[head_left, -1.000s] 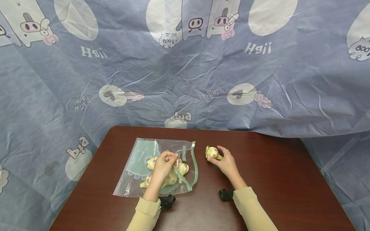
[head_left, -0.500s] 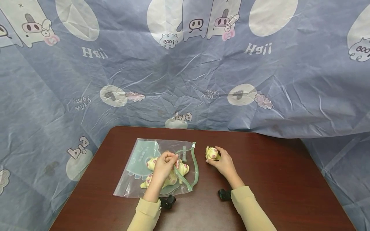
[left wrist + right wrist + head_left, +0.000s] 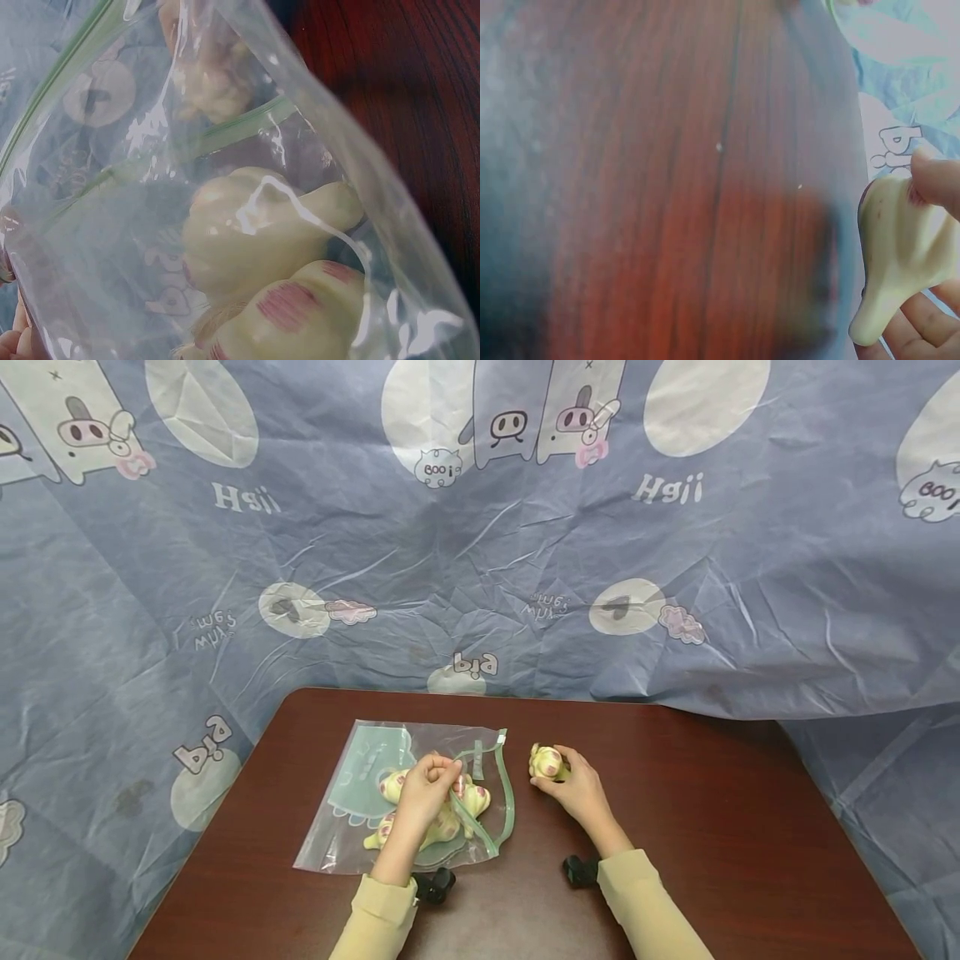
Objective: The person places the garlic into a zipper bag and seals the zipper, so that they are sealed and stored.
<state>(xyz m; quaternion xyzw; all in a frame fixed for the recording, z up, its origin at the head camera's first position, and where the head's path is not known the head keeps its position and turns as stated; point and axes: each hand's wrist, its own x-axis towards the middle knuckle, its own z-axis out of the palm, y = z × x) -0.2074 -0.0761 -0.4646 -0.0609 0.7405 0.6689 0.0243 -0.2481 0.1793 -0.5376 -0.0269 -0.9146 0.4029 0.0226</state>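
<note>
A clear zip bag (image 3: 341, 843) with a green seal lies on the table, its mouth facing right. My left hand (image 3: 426, 785) pinches the upper edge of that mouth and lifts it, so the opening gapes. Several pale yellow garlic bulbs (image 3: 255, 225) with purple patches are inside the bag, partly hidden by my left hand in the head view. To the right of the mouth, apart from it, my right hand (image 3: 581, 789) grips another garlic bulb (image 3: 546, 763) between thumb and fingers. In the right wrist view its stem (image 3: 870, 319) points down.
A dark red-brown table (image 3: 712, 827) carries everything. Behind it hangs a blue patterned cloth (image 3: 480, 543), draping over the back right edge. Black wrist cameras sit at both wrists, the right one (image 3: 580, 871) low over the tabletop.
My right hand has shifted slightly left, towards the bag, with the garlic bulb, which has turned a little in the grip. My left hand and the bag have stayed put.
</note>
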